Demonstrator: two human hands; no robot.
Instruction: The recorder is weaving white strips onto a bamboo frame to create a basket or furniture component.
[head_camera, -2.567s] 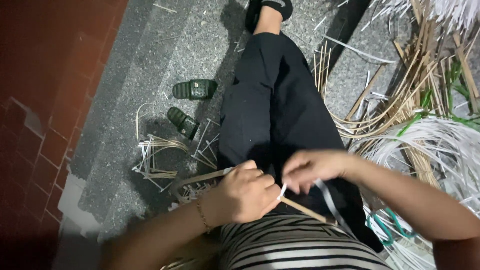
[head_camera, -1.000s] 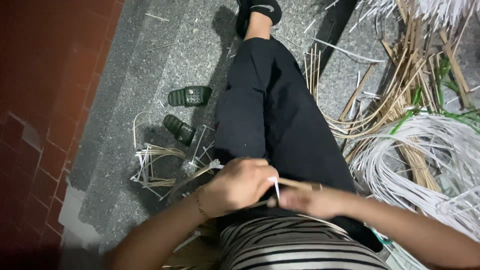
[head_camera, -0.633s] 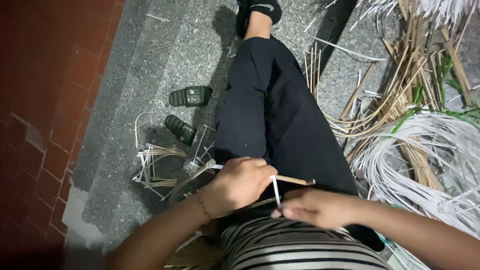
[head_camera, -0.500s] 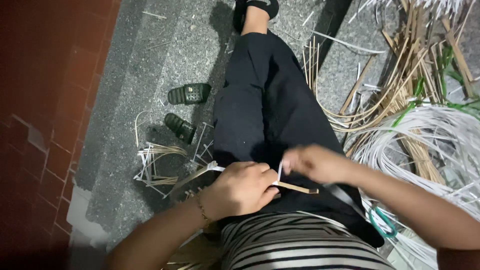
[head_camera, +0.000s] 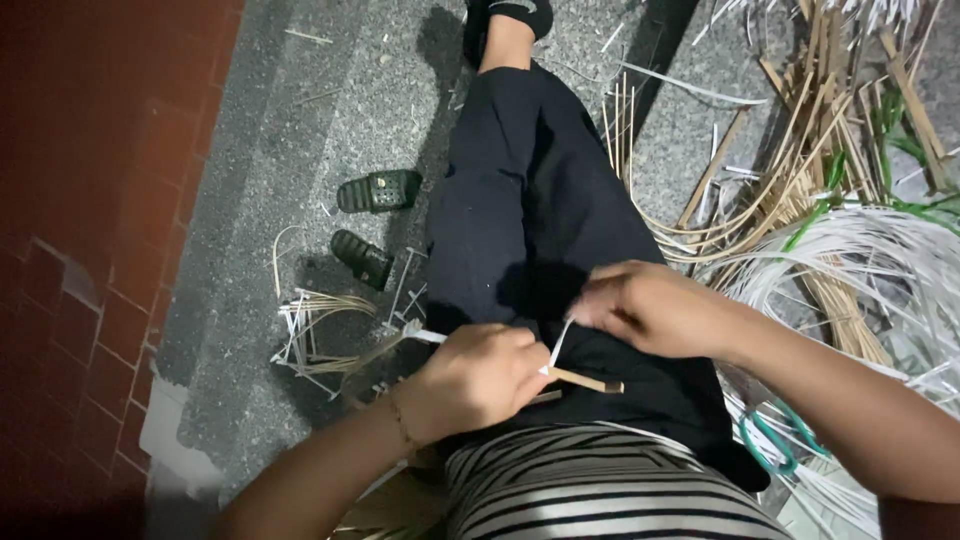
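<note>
1. One view only, from up on the head.
2. Looking straight down at lap, hands and grey stone floor (head_camera: 300, 150).
3. Close to the hands, floor farther below.

The left hand (head_camera: 478, 378) is curled into a loose fist over the lap, knuckles up, its forearm running in from the lower left (a thin bracelet sits at the wrist). The right hand (head_camera: 650, 308) lies just beside it, fingers pinched together at their tips, its forearm stretching in from the lower right.
</note>
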